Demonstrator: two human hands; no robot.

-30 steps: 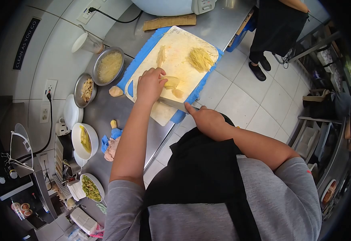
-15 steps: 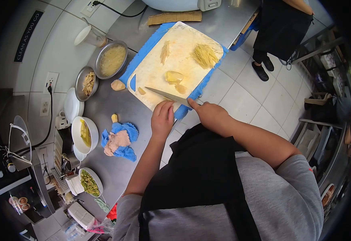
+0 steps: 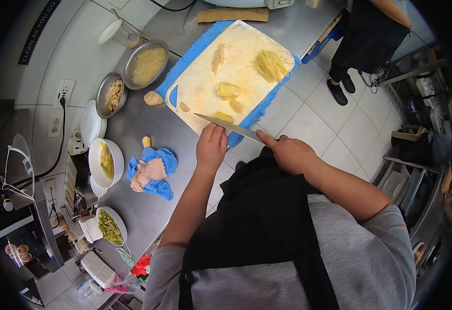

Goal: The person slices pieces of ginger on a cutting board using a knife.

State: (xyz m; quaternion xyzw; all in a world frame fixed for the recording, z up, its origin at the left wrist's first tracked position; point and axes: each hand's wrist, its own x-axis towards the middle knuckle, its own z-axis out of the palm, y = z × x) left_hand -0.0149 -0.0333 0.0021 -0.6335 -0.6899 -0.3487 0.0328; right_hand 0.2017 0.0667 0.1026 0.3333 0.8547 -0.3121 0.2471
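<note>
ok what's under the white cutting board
Blue cloth pokes out along both long sides of the white cutting board. Whatever lies beneath the board's middle is covered and can't be seen.

A black sign [image 3: 39,32] at 10 o'clock, mounted on the white tiled wall [image 3: 78,54], reads "CLEAN AS YOU GO" in pale capital letters, the words climbing toward 1 o'clock, with "CLEAN" at the low end and "GO" close to the top edge of view. Any print on the small containers [image 3: 17,253] at 8 o'clock is too tiny to read; a red mark [image 3: 404,225] on a gray sleeve [image 3: 383,235] near 4 o'clock is likewise illegible.
</note>
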